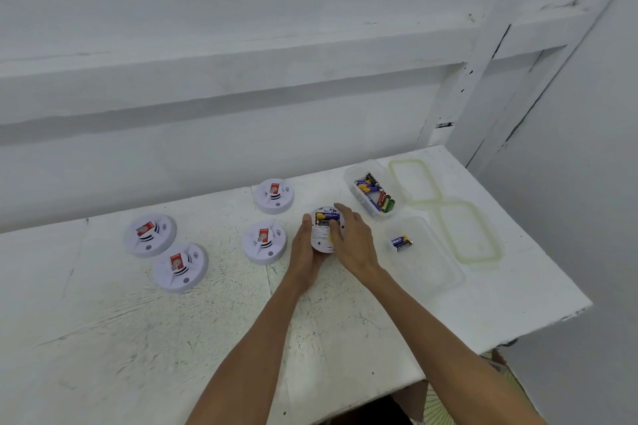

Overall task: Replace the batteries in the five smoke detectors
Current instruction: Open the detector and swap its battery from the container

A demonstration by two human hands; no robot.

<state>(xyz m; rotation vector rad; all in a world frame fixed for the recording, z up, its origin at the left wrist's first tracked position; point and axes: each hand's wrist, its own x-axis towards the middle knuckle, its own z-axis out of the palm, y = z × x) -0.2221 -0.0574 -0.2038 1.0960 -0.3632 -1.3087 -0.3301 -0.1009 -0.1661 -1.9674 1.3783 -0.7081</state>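
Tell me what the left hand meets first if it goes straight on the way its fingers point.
Probably nothing on the table: the left hand, holding the upturned detector, points into the bare gap between the far detector and the battery tub, then the wall.

A single head-worn camera is aimed forward and down at the white table (172,338). The left hand (305,248) and right hand (352,238) are seen near, mid-frame, with the wall (241,45) beyond them.

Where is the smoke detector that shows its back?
Head view, right of centre over the white table: the overturned smoke detector is between the left hand and right hand, right of a face-up detector and left of the battery tub.
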